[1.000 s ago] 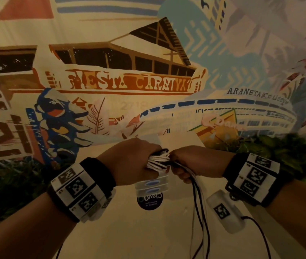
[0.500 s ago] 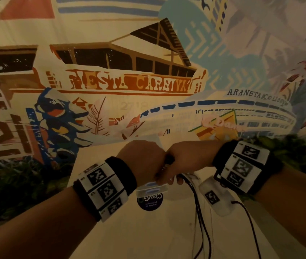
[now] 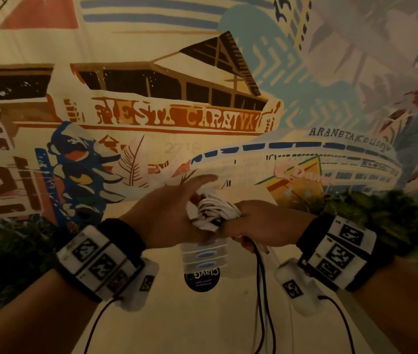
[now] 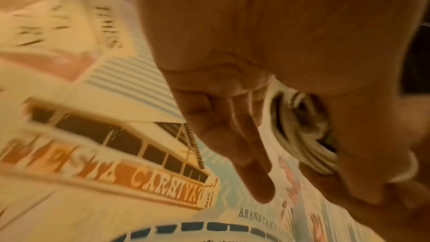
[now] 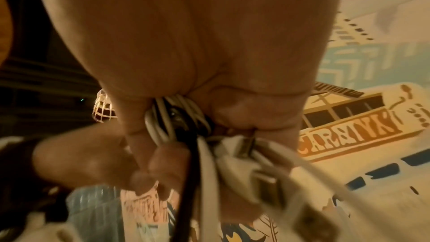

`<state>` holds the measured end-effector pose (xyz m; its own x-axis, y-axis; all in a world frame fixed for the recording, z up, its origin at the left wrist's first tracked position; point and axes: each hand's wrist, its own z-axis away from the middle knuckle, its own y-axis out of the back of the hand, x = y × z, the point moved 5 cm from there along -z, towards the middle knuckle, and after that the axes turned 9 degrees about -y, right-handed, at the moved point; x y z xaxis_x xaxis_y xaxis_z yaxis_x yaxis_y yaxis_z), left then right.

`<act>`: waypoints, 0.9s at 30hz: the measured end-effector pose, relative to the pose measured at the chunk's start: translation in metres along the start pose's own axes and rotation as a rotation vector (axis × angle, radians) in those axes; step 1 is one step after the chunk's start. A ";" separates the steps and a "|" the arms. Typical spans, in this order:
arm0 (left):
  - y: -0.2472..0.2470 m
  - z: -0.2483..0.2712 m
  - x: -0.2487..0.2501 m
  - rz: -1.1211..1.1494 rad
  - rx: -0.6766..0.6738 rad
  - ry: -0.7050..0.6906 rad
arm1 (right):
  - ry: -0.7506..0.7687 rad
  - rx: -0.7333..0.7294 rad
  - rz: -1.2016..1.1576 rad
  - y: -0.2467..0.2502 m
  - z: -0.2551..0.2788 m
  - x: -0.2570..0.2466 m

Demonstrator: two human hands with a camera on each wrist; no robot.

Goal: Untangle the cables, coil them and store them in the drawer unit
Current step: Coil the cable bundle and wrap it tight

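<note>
While gripping the coil of white cable [image 3: 214,209] in a closed fist, with thumb and curled fingers round the loops, right hand [image 3: 266,226] held just above the bench [image 3: 167,323]; left hand [image 3: 167,215] spread wide beside the bundle, fingers straight, palm against the loops, nothing clasped. Dark cables [image 3: 262,302] trailing from the right fist down over the bench edge, a white plug [image 5: 267,178] dangling among them. Clear drawer unit [image 3: 204,256] directly beneath the hands, drawers shut. Likely mid-coiling: white loops gathered, dark strands not yet wound. Next, probably, separating the dark cables, winding them, then pulling a drawer open with the free left hand.
</note>
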<state>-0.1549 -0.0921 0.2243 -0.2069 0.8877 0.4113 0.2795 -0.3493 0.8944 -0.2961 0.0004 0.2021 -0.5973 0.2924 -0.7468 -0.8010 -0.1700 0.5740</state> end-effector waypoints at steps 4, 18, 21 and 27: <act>-0.009 0.014 -0.011 0.494 0.055 0.103 | 0.024 -0.042 -0.365 -0.002 0.002 0.007; -0.016 -0.005 0.051 1.007 0.166 -0.133 | 0.232 -0.236 -0.634 -0.036 0.012 -0.028; -0.009 -0.007 0.051 0.995 0.231 -0.133 | 0.271 -0.153 -0.519 -0.035 0.013 -0.024; 0.028 -0.001 0.028 1.018 0.461 -0.086 | 0.109 -0.207 -0.530 -0.057 0.012 0.012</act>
<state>-0.1541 -0.0777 0.2609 0.3760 0.2756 0.8847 0.6058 -0.7955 -0.0096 -0.2568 0.0246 0.1647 -0.1041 0.2914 -0.9509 -0.9768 -0.2100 0.0426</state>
